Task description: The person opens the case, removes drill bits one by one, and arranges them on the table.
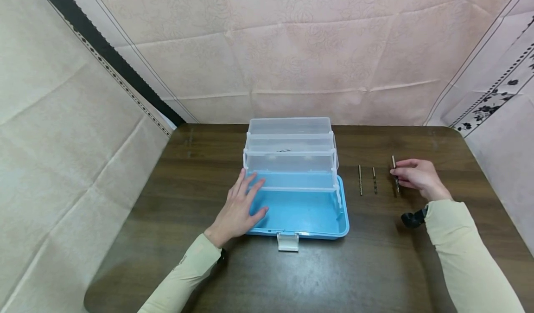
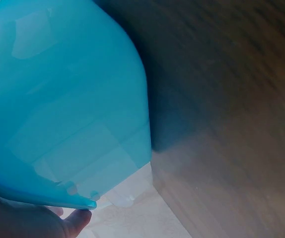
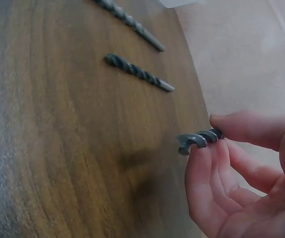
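Observation:
My right hand (image 1: 419, 178) pinches a drill bit (image 3: 199, 140) between thumb and fingers, raised off the table at the right. Its spiral flutes point toward the camera in the right wrist view. Two more drill bits, one longer (image 1: 360, 181) and one shorter (image 1: 374, 181), lie side by side just left of that hand. My left hand (image 1: 238, 211) rests with spread fingers over the left rim of a blue toolbox (image 1: 298, 215), which stands open. Clear tiered trays (image 1: 289, 162) fan out at its back. A small thin piece (image 1: 284, 150) lies in one tray, too small to identify.
The brown wooden table (image 1: 187, 257) carries everything, and a pale patterned cloth (image 1: 300, 62) hangs behind its far edge. The toolbox's white latch (image 1: 288, 242) juts out at the front. A black wrist device (image 1: 413, 219) sits at the right cuff.

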{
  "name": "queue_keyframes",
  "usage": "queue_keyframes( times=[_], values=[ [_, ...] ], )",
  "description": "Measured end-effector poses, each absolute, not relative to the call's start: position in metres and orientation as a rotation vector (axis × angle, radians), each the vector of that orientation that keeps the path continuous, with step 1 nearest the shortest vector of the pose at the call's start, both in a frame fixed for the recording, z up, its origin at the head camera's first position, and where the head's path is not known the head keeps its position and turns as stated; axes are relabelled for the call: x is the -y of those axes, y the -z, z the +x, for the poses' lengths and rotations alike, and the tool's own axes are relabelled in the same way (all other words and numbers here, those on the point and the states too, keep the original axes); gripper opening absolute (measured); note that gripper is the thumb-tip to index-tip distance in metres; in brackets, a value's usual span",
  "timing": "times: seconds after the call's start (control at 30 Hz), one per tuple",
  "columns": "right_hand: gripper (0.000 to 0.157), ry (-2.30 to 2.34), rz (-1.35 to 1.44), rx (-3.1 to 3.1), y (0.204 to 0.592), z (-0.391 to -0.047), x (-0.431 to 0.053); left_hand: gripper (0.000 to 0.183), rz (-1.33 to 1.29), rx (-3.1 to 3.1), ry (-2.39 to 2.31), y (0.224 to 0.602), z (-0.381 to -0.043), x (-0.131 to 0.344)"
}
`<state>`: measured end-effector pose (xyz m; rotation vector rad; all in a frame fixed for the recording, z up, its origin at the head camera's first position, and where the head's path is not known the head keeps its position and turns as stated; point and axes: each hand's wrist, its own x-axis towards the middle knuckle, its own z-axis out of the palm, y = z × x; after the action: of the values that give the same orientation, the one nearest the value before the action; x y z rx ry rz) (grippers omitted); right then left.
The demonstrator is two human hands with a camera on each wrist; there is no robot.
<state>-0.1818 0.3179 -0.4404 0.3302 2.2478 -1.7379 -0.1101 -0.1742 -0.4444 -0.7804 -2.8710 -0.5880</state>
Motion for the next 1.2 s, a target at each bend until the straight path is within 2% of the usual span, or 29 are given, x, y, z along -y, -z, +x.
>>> queue_keyframes(
  times=[0.23, 1.2],
  values=[
    [0.049, 1.613, 0.322, -2.346, 0.444, -0.182, -0.315, 0.074, -0.781, 2.868, 0.587, 0.445, -0.109, 0.175],
    [0.040, 1.312, 0.336, -2.608, 0.454, -0.186, -0.304, 0.072, -0.804, 2.835, 0.588, 0.445, -0.109, 0.175]
  ],
)
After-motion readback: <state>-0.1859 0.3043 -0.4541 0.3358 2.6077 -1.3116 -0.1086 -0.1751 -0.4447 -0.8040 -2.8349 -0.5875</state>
